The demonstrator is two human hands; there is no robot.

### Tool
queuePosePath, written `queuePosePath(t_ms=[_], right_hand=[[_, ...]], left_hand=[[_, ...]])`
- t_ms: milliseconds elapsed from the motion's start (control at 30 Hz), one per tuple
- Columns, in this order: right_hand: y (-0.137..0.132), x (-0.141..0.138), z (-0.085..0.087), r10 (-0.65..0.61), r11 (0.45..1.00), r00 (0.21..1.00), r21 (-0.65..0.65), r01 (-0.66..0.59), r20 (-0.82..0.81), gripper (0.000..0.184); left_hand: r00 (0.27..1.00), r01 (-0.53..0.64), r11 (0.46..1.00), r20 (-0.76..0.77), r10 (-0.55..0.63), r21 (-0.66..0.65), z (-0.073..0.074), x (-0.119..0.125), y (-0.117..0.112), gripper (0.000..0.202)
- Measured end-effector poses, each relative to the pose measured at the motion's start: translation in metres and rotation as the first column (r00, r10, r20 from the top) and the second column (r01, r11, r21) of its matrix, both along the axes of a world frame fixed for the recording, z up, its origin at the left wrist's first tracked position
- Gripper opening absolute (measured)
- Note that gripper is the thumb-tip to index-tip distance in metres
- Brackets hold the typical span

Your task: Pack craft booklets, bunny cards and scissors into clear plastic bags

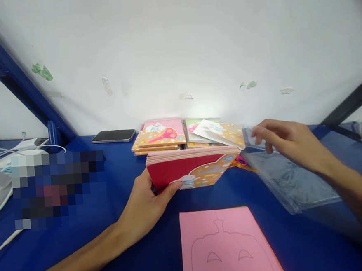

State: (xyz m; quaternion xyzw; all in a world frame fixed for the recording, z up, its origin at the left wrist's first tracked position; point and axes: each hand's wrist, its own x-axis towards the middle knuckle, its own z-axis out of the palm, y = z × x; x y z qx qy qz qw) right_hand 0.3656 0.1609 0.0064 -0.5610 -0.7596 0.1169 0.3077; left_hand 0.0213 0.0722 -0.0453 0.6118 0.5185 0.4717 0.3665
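My left hand (148, 204) grips the lower left corner of a red craft-paper booklet (192, 169), which stands tilted on its edge on the blue table (120, 239). My right hand (288, 140) hovers over a clear plastic sleeve (291, 181) to the right, fingers curled and touching the sleeve's top edge. A pink sheet (227, 245) with a pumpkin face outline lies flat in front of me.
Behind the booklet lie stacks of similar pink and orange booklets (161, 137) and a loose cover sheet (222, 133). A dark phone (114, 135) rests at the back left. White devices and cables (4, 172) sit at the far left. A white wall stands behind.
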Motion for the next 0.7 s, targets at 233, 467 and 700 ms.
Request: queuePosePath(t_ms=[233, 467, 700], right_hand=[[0.022, 0.047, -0.024, 0.186, 0.765, 0.98, -0.615, -0.19, -0.071, 0.031], [0.02, 0.04, -0.018, 0.221, 0.884, 0.969, -0.443, -0.15, 0.113, 0.02], [0.028, 0.061, -0.005, 0.134, 0.982, 0.959, -0.164, -0.095, 0.249, 0.026]], left_hand=[[0.999, -0.017, 1.0, 0.03, 0.017, 0.011, 0.0, 0.0, 0.0, 0.031], [0.999, -0.022, 1.0, -0.023, 0.022, -0.001, -0.001, -0.001, 0.001, 0.035], [1.0, 0.0, 1.0, -0.026, 0.0, 0.0, -0.004, -0.002, 0.001, 0.038]])
